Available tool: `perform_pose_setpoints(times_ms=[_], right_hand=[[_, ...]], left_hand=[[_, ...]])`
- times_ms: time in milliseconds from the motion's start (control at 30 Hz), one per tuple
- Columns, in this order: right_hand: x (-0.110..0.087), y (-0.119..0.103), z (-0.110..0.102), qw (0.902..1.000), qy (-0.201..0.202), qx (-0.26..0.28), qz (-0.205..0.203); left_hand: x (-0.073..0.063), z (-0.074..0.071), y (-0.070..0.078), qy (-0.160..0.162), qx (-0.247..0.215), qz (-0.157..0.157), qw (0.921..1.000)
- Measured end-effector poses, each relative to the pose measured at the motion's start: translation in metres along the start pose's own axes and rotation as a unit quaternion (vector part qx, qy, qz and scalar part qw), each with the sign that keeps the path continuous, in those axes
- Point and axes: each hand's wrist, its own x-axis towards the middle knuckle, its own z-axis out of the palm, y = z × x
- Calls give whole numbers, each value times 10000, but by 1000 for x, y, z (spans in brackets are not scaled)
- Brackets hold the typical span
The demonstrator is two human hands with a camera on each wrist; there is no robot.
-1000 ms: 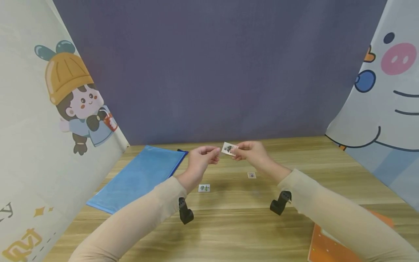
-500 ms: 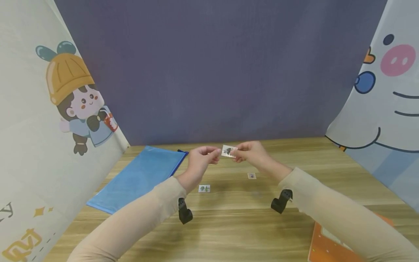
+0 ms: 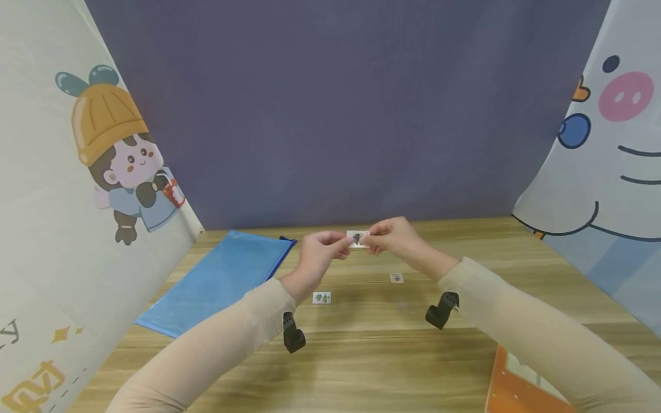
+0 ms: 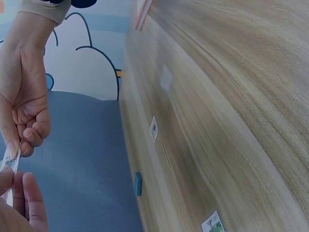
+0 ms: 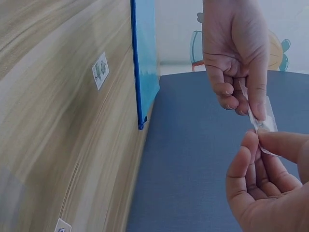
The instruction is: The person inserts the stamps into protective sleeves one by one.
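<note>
Both hands meet over the far part of the table, holding a small stamp (image 3: 358,236) with a dark picture on white. My left hand (image 3: 320,252) pinches its left end between thumb and fingers. At the other end, my right hand (image 3: 396,240) grips it the same way. Clear plastic (image 5: 271,118) shows around the stamp in the right wrist view. Below the hands, a stamp with a green picture (image 3: 322,297) lies on the left, and a smaller square stamp (image 3: 396,278) lies to the right.
A blue zip pouch (image 3: 217,281) lies flat at the left of the wooden table (image 3: 372,367). An orange booklet (image 3: 508,381) sits partly under the right forearm. The left wrist view shows a faint clear square (image 4: 166,79) and a small teal block (image 4: 138,184) by the far edge.
The stamp has turned from tilted to level and shifted slightly left with my right hand. My left fingers, earlier just beside it, now pinch its left end.
</note>
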Motion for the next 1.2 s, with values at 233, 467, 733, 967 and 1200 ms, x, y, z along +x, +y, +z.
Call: perform_pose_setpoints(times_ms=[233, 467, 733, 967, 1200], right_hand=[[1, -3, -1, 9997, -31, 243, -91], [2, -1, -6, 9976, -3, 682, 70], [2, 0, -3, 9984, 25, 554, 76], [3, 0, 1, 9986, 149, 517, -1], [3, -1, 5, 9975, 308, 632, -31]], left_hand=[[3, -1, 1, 124, 5, -90, 9999], [5, -2, 1, 248, -13, -81, 9997], [5, -1, -1, 156, -134, -91, 9997], [5, 0, -1, 170, -153, -115, 9997], [5, 2, 0, 180, -169, -174, 9995]])
